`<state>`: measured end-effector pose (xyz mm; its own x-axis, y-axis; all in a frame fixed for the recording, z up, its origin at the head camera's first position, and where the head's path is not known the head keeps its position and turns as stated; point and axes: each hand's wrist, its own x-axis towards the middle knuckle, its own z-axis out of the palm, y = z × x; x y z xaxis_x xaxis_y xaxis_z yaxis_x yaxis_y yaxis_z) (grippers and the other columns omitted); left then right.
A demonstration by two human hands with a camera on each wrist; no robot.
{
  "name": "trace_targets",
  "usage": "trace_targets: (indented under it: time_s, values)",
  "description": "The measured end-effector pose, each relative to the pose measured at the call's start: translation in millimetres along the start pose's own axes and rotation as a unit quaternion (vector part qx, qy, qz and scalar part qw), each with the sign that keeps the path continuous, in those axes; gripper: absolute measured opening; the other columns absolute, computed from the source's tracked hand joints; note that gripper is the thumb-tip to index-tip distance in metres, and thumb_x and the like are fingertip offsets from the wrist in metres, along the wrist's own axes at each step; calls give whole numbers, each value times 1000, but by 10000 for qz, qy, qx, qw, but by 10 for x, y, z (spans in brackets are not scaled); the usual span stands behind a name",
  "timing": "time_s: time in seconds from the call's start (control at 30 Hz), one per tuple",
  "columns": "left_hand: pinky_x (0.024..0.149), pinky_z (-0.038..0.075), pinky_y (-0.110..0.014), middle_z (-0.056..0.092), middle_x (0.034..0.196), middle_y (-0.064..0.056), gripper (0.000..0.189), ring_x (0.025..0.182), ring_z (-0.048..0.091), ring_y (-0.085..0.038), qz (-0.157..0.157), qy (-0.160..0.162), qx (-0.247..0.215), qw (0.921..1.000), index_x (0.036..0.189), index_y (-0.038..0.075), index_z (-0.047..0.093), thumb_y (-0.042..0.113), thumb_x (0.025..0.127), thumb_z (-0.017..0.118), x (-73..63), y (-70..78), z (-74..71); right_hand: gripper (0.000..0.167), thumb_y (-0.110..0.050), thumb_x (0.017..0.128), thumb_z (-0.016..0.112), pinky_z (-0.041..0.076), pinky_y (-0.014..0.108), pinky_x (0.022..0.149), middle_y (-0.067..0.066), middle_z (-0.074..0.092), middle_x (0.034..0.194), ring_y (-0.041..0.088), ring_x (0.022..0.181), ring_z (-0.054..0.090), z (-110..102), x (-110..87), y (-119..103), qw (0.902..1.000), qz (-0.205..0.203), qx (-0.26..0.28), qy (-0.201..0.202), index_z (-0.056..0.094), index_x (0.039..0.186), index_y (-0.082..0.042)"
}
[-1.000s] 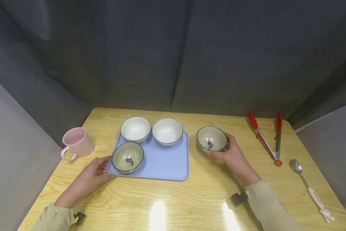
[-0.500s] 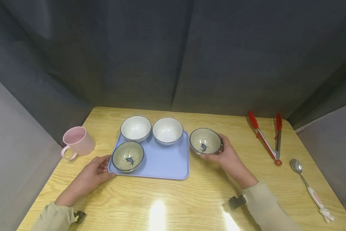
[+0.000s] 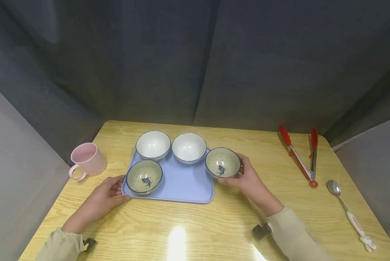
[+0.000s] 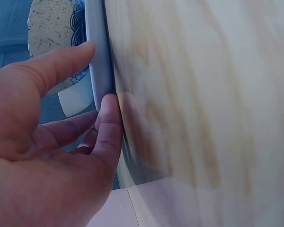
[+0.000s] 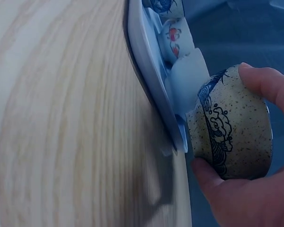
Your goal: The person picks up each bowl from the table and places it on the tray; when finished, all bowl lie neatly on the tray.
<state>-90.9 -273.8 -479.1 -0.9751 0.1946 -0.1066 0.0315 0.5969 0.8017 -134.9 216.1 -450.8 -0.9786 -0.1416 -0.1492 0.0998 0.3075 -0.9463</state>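
Note:
My right hand (image 3: 245, 177) grips a speckled bowl (image 3: 222, 163) by its right side, with a dark fish drawn inside. The bowl is held up over the right edge of the light blue tray (image 3: 188, 185); blue wave patterns mark its outside (image 5: 236, 127) in the right wrist view. At the tray's front left corner, my left hand (image 3: 108, 195) holds the rim between thumb and fingers, and the left wrist view has the thumb (image 4: 68, 61) over the edge. A matching fish bowl (image 3: 144, 177) stands front left on the tray. Two white bowls (image 3: 153, 145) (image 3: 189, 148) stand along its back.
A pink mug (image 3: 89, 159) stands left of the tray on the wooden table (image 3: 142, 228). To the right lie red-tipped tongs (image 3: 300, 159), spread apart, and a spoon (image 3: 348, 214) with a white rabbit handle. Dark curtains (image 3: 149, 65) hang behind the table.
My right hand has carried the speckled bowl leftward and slightly nearer, from beside the tray to above its right edge. The left hand and the tray have stayed in place.

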Motion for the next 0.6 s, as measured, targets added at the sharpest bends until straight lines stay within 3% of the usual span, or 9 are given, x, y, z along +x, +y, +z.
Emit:
trace_targets:
  time_s: [0.33,0.6]
  values:
    - [97,63,-14,63,127,-18,78,112,67,-18,-9,4,65,10000,160,-12,49,13,98,87,-6,17,-3,118,-14,86,98,33,60,140,23,35,177,45,168,33,138,-42,-29,9997,-4,145,-180,20,173,-4]
    - [96,65,-20,63,127,-20,78,111,67,-17,48,41,68,10000,159,-14,48,13,98,88,-24,28,2,120,-17,83,101,46,55,132,20,37,175,44,165,40,247,-36,-48,9993,114,90,-356,22,174,-10]
